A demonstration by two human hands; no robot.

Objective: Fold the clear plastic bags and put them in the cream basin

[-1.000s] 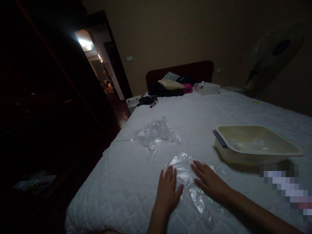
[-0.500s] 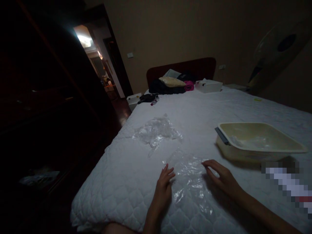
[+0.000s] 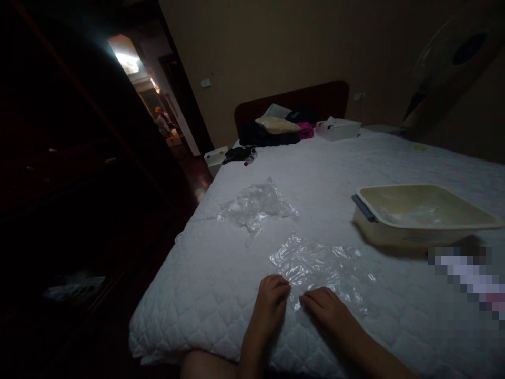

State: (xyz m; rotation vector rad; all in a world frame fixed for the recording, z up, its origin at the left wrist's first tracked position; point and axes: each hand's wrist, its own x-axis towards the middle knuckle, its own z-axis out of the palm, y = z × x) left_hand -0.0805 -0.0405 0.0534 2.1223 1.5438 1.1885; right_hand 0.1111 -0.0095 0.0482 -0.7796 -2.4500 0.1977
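Both hands rest on the white quilted bed (image 3: 221, 273), side by side and close together, at the near edge of a clear plastic bag (image 3: 319, 263) that lies flattened just beyond the fingertips. The left hand (image 3: 270, 305) curls its fingers down onto the bag's near left corner; whether it pinches the film I cannot tell. The right hand (image 3: 329, 310) lies flat and unclenched on the near edge. A crumpled plastic sheet (image 3: 256, 205) lies farther off on the left, and a cream basin (image 3: 394, 234) on the right.
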